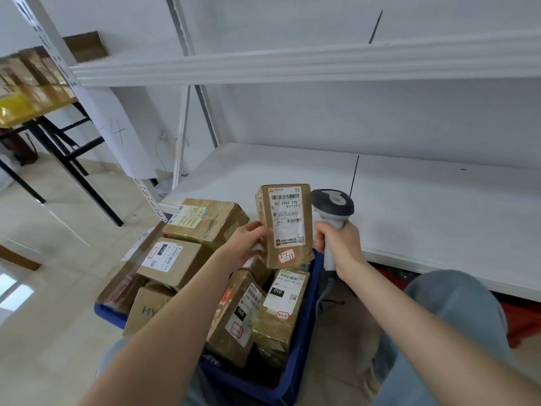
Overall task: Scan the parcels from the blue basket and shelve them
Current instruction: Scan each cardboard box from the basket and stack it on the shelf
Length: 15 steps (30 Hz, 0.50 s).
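Left hand (244,246) grips small brown cardboard parcel (284,225), upright above blue plastic basket (304,341).
Right hand (339,244) clasps grey handheld scanner (332,205) just right of parcel; white shelf (409,206) beyond basket.

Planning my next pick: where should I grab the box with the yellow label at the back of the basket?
Likely from above, across its near and far top edges: the box lies roughly flat atop the other parcels, label up, nothing on it. The left hand, now holding the upright parcel, is closest.
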### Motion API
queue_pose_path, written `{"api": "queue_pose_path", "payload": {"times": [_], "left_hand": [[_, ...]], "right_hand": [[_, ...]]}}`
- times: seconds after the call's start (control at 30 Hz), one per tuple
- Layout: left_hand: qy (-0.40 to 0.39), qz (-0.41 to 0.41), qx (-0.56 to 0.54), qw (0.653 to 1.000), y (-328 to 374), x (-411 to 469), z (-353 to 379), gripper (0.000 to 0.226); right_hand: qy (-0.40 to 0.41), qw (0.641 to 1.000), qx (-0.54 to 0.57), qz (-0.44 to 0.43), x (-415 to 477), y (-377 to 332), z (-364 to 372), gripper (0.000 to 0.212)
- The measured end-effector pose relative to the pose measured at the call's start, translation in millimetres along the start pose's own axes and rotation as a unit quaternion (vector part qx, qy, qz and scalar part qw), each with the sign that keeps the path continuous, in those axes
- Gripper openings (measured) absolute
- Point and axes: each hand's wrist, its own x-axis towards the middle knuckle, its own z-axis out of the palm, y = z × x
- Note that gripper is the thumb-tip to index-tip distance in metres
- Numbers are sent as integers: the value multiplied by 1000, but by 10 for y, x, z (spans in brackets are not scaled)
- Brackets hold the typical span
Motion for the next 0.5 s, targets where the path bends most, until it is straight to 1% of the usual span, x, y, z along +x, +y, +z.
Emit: {"api": "queue_pose_path", "payload": {"times": [0.17, 0.33, 0.43, 0.5], "left_hand": [[-4, 0, -28, 1000, -149, 26, -16, 35], [-26, 3, -38, 999, -232, 17, -6, 61], [-29, 6, -37, 999, -240, 4, 6, 57], [-36, 13, -32, 999, -246, -8, 20, 58]], "right_hand": [[-18, 999, 26, 17, -370, 99, 75, 9], [-25, 1000, 3, -1, -630, 165, 122, 18], [-23, 1000, -12, -12, -749, 195, 127, 19], [-19, 1000, -15, -14, -807, 202, 132, 19]]}}
